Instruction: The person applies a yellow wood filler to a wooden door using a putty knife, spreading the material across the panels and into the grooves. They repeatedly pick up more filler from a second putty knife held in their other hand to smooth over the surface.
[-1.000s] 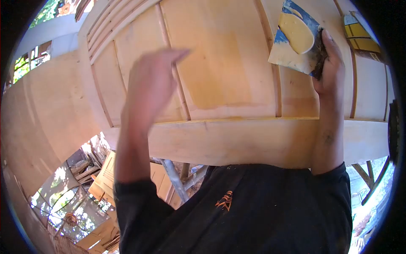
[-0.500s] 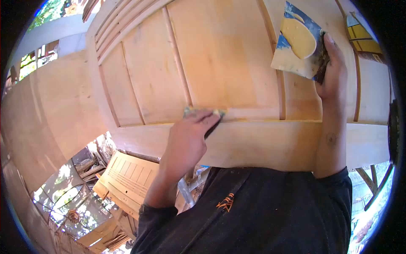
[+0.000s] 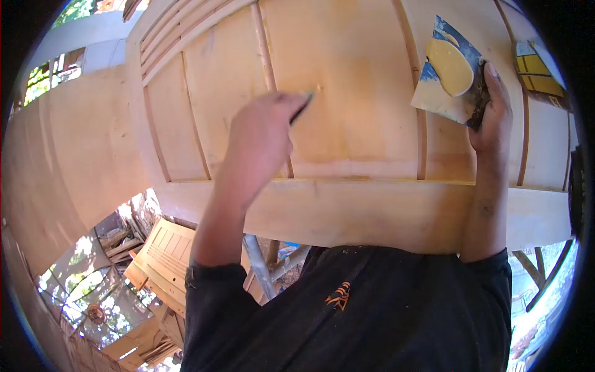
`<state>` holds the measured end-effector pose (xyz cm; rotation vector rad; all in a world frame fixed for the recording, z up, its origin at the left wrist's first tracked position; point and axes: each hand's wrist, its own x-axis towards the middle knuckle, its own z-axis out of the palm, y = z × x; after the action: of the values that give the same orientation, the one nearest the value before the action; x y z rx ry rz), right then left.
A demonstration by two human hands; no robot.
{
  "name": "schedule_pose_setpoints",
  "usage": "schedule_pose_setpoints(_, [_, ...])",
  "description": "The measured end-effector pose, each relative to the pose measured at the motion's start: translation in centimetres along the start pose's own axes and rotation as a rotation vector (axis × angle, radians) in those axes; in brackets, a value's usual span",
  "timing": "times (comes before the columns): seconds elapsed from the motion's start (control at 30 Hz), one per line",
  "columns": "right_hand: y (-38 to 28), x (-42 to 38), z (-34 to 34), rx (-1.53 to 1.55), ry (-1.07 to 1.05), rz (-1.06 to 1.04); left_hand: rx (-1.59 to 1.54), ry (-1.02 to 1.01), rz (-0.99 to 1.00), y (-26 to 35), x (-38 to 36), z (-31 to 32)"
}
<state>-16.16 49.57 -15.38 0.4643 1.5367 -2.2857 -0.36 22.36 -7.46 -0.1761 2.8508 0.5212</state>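
Observation:
My left hand (image 3: 263,130) is closed on a small dark scraper (image 3: 302,109), seen nearly edge-on. Blurred by motion, the hand is over the wide middle panel of a pale wooden door (image 3: 353,80), beside a vertical strip of molding. Whether the scraper touches the wood cannot be made out. On the right, my right hand (image 3: 494,121) grips the edge of a flat blue-and-white stained board (image 3: 447,105), tilted above the door. A smooth mound of cream paste (image 3: 452,67) lies on this board; some fingers are hidden behind it.
A plain wooden sheet (image 3: 74,161) stands at the left. Below it are a smaller slatted panel (image 3: 164,254) and wood scraps. A yellow-and-brown container (image 3: 538,73) is at the upper right. Metal legs (image 3: 257,263) show under the door's near edge.
My left hand has moved up and away from the door's lower rail, with the scraper still in it. My right hand and its board appear slightly lower and farther right.

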Motion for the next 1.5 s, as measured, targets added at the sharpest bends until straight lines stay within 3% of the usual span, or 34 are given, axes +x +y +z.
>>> schedule_pose_setpoints(0.17, [-0.1,0.2,-0.5,0.071,-0.162,0.024,-0.087,-0.309,-0.042,1.4,-3.7,-1.8])
schedule_pose_setpoints(0.27, [0.1,0.1,-0.3,-0.006,-0.111,-0.021,-0.005,0.029,-0.01,-0.7,1.0,-4.6])
schedule_pose_setpoints(0.33, [0.1,0.1,-0.3,-0.023,-0.066,-0.034,0.039,0.142,-0.031,-3.8,6.0,-5.7])
schedule_pose_setpoints(0.4, [0.0,0.0,-0.3,-0.025,-0.1,-0.012,0.141,0.132,0.062,-7.2,10.9,-6.5])
schedule_pose_setpoints(0.5, [-0.4,-0.8,0.5,-0.1,0.011,-0.034,0.121,0.099,0.067,-8.6,15.4,-7.6])
schedule_pose_setpoints(0.83, [-0.3,-0.8,0.3,-0.048,-0.056,0.002,0.15,0.043,0.139,-7.4,19.0,-7.8])
schedule_pose_setpoints(1.0, [-0.8,-1.4,1.2,-0.082,0.037,-0.023,0.069,-0.025,0.078,-7.4,19.0,-8.1])
schedule_pose_setpoints(1.1, [-0.9,-1.8,1.7,-0.086,0.034,-0.032,0.139,-0.008,0.168,-7.6,18.7,-8.3])
schedule_pose_setpoints(1.2, [-0.3,-1.4,1.3,-0.131,-0.054,-0.077,-0.155,0.026,0.111,-4.7,16.5,-8.8])
schedule_pose_setpoints(1.27, [-1.0,-2.0,1.3,-0.17,-0.066,-0.022,-0.327,0.191,0.097,-0.5,12.7,-8.2])
schedule_pose_setpoints(1.33, [-0.2,-1.8,1.2,-0.06,-0.086,0.044,-0.725,0.352,0.051,4.1,8.2,-5.6])
schedule_pose_setpoints(1.4, [-0.7,-2.6,1.6,0.101,-0.19,0.097,-0.711,0.402,0.039,7.0,3.6,-2.6])
schedule_pose_setpoints(1.43, [-1.1,-3.4,2.0,0.157,-0.225,0.113,-0.731,0.515,0.223,8.5,2.3,-1.0])
schedule_pose_setpoints(1.5, [-2.0,-4.8,2.6,0.235,-0.276,0.115,-0.556,0.656,0.409,9.6,0.3,1.4])
